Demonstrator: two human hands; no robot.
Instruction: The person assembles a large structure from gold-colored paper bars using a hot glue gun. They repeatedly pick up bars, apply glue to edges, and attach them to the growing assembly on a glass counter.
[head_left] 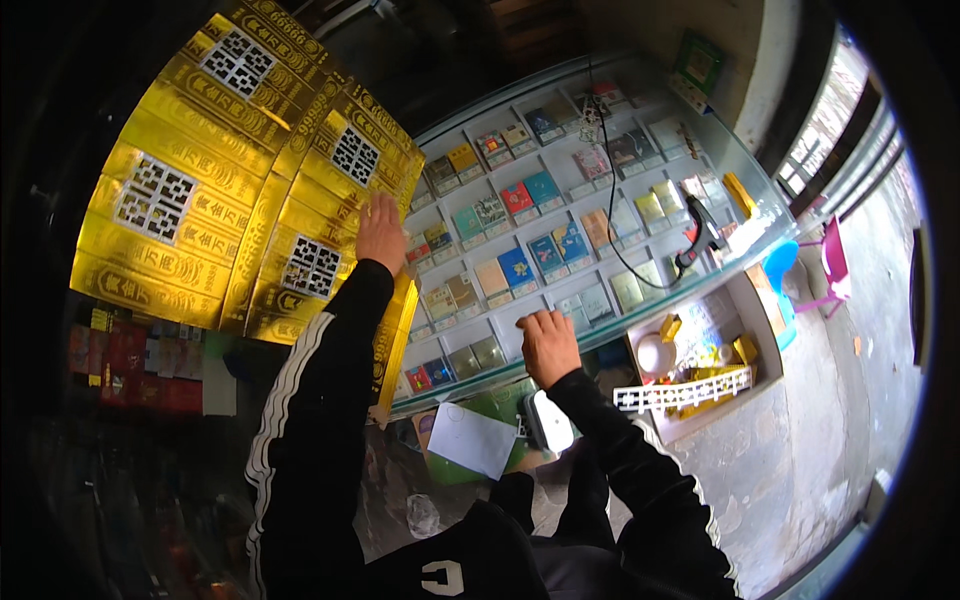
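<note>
My left hand [380,232] lies on the right side of a large gold cardboard piece [215,265], fingers stretched out and pressing nothing between them. The cardboard has printed bands and white lattice panels [155,197] with square openings. It stands over the left end of a glass-topped display counter [480,335]. Near the counter's front edge is my right hand [550,345], with its fingers curled under. The back of the hand hides whatever they may hold. A black glue gun [705,232] with a dark cord rests on the glass to the right.
Small colourful packs [515,270] fill the compartments under the glass. At the right front, an open box [765,345] holds a tape roll [656,354], gold scraps and a white lattice strip [685,390]. White paper [470,440] lies below the counter. Blue [778,290] and pink chairs [833,265] stand farther right.
</note>
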